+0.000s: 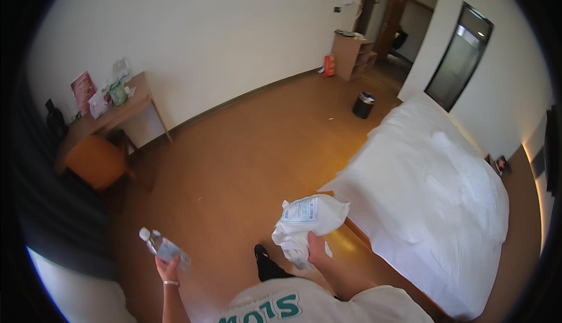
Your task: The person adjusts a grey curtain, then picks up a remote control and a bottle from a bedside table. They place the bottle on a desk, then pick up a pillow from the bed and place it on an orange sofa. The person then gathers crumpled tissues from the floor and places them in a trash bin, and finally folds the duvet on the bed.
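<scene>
My left hand (168, 269) grips a clear plastic bottle (167, 249) by its side, out over the wooden floor. The bottle has a white cap and a pale label, and it leans to the left. In my right hand (317, 249) is a white plastic mailing bag (309, 217), bunched where the fingers close on it. A printed label with writing lies on the bag's upper face. The bag's contents are hidden.
A bed with rumpled white bedding (430, 200) stands on my right. Across the floor are a black waste bin (363, 105) and a wooden shelf unit (351, 56). To the left, an orange-brown chair (95, 162) sits by a desk (136, 97) holding bags and a green container.
</scene>
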### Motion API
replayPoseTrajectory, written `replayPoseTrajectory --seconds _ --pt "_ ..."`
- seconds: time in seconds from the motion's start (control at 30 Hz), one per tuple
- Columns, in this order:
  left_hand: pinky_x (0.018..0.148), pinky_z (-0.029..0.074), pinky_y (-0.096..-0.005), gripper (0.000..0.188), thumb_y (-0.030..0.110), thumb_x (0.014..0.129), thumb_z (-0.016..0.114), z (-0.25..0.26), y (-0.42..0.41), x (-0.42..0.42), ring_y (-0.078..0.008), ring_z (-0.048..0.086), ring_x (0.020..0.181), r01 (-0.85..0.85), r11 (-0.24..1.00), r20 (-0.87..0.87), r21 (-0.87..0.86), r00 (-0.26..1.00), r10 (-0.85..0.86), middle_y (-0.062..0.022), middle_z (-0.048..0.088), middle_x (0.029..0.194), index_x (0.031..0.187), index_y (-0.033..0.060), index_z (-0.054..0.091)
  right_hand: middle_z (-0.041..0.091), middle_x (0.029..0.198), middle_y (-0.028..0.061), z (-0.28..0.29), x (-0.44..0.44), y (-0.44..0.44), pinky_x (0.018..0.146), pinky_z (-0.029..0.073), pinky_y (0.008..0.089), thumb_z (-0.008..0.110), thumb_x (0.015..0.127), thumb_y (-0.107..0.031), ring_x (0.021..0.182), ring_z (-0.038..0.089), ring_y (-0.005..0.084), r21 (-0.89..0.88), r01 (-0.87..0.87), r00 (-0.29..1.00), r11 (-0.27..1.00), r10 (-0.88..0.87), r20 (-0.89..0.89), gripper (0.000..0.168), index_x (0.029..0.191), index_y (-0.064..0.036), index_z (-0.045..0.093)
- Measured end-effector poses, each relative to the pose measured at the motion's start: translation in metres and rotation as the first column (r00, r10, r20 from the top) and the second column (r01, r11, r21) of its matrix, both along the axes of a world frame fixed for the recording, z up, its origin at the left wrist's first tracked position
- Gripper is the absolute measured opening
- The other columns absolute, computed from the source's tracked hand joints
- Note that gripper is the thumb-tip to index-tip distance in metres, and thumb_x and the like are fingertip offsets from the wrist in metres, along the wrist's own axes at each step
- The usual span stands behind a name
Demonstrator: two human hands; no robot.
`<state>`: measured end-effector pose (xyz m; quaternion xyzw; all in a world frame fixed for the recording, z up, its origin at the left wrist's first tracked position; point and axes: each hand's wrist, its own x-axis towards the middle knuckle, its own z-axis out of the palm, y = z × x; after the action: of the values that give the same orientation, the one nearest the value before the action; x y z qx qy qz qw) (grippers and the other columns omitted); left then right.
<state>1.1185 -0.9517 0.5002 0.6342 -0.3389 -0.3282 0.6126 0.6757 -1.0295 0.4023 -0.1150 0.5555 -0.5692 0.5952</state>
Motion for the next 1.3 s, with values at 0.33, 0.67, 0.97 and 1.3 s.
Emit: replayPoseTrajectory --seconds 0.33,0.67,0.97,1.3 --pt "0.083 0.041 -0.0333 0.062 0.004 0.058 0.071 0.015 -0.080 -0.015 -0.0193 0.050 0.095 -0.365 0.930 -0.114 -0.039 0.927 0.358 -0.0063 0.050 0.103 0.112 0.0044 0.040 0.057 0.094 0.0080 0.073 0.088 -0.260 0.073 0.045 0.0308 0.055 0.077 -0.018 0.084 0.054 0.0178 -0.226 -0.329 0.941 0.917 0.337 -0.004 0.031 0.101 0.002 0.051" --pt "0.082 0.043 -0.0333 0.058 0.003 0.057 0.068 0.036 -0.134 -0.018 -0.0183 0.052 0.092 -0.361 0.918 0.056 -0.163 0.926 0.374 -0.0061 0.052 0.101 0.108 0.0030 0.042 0.044 0.117 0.0124 0.142 0.100 -0.266 0.086 0.043 0.0395 0.037 0.089 -0.022 0.103 0.048 0.0266 -0.404 -0.450 0.747 0.796 0.584 0.317 0.038 0.122 -0.004 0.032" --pt "0.076 0.043 -0.0283 0.060 0.012 0.055 0.074 -0.001 -0.311 0.022 -0.0143 0.048 0.088 -0.240 0.905 0.333 -0.351 0.872 0.360 -0.0058 0.049 0.094 0.103 0.0016 0.041 0.043 0.121 0.0132 0.000 0.096 -0.324 0.091 0.038 0.0404 0.028 0.090 -0.035 0.106 0.046 0.0278 -0.584 -0.381 0.623 0.716 0.666 0.410 0.046 0.121 -0.001 0.035" --pt "0.067 0.041 -0.0280 0.051 0.006 0.052 0.074 -0.037 -0.371 0.025 -0.0124 0.042 0.074 -0.397 0.763 0.156 -0.510 0.830 0.536 -0.0026 0.043 0.083 0.090 0.0038 0.040 0.049 0.112 0.0145 -0.023 0.105 -0.362 0.085 0.042 0.0398 0.034 0.090 -0.030 0.100 0.051 0.0266 -0.444 -0.530 0.678 0.723 0.675 0.290 0.041 0.116 0.001 0.039"
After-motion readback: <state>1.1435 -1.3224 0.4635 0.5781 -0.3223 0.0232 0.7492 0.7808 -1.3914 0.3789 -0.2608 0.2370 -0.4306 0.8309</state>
